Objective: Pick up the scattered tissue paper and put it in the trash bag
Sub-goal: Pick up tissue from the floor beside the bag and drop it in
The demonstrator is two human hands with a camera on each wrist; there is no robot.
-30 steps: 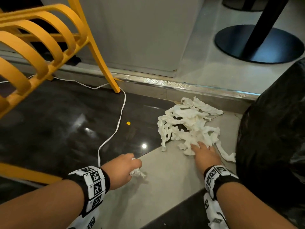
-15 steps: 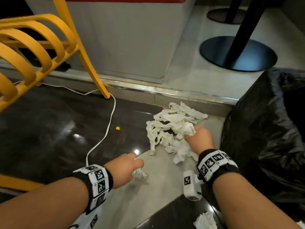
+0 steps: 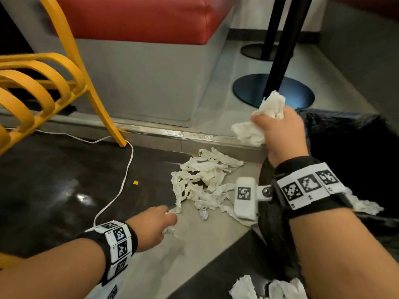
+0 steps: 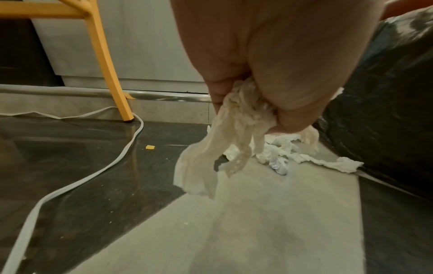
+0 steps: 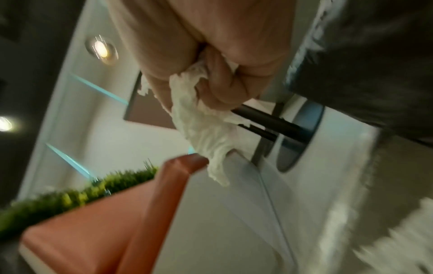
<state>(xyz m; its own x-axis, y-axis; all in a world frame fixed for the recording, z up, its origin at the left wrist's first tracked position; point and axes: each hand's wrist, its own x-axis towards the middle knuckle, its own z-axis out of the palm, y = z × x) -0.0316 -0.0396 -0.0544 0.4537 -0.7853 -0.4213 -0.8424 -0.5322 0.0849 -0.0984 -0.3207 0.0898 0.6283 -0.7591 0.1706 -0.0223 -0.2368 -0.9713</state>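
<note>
A loose heap of white tissue strips point(image 3: 203, 182) lies on the floor by the metal step. My right hand point(image 3: 278, 130) is raised above it, next to the black trash bag point(image 3: 354, 165), and grips a wad of tissue point(image 3: 259, 121) that also shows in the right wrist view as a hanging wad point(image 5: 201, 122). My left hand point(image 3: 155, 225) stays low over the light floor tile and holds a small crumpled tissue piece point(image 4: 225, 148), whose strips dangle below the fist. More tissue point(image 3: 267, 288) lies at the bottom edge.
A yellow chair point(image 3: 43, 83) stands at the left, its leg beside a white cable point(image 3: 121, 190) that runs across the dark floor. A grey bench base with a red cushion point(image 3: 138, 18) is behind. Black table pedestals point(image 3: 274, 89) stand at the back right. A yellow crumb point(image 3: 135, 182) lies on the floor.
My right hand closed on a clump from the heap and lifted it up and to the right, beside the bag. The left hand has barely moved and keeps its small piece.
</note>
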